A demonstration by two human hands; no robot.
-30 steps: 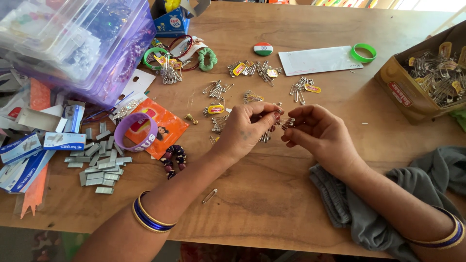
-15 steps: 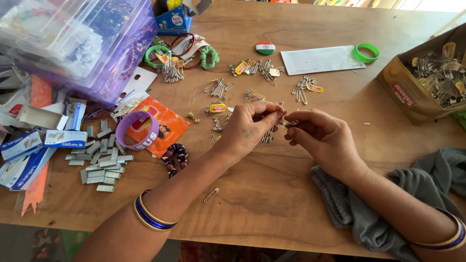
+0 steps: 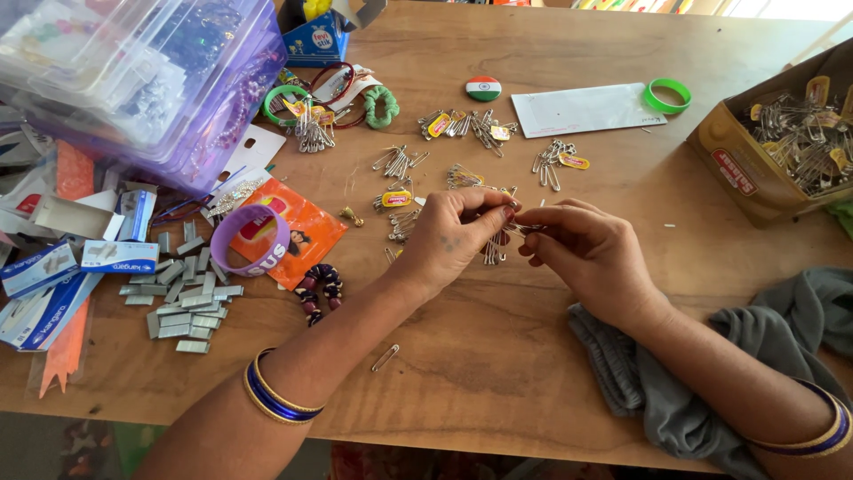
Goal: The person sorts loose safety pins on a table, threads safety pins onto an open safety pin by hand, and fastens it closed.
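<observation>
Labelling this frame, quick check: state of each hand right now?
Left hand: fingers pinched shut on a bunch of safety pins.
Right hand: fingertips pinched on the same bunch of safety pins, at its right end.

I see a matt wooden bench (image 3: 551,356) with a smooth grain. Just right of its middle, my fingers (image 3: 498,213) pinch shiny metal safety pins (image 3: 494,249). Soft grey cloth (image 3: 711,391) lies at its right edge, and a glossy translucent plastic box (image 3: 142,80) sits at its far left corner.

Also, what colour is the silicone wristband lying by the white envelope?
Bright green, clearest in the head view.
</observation>
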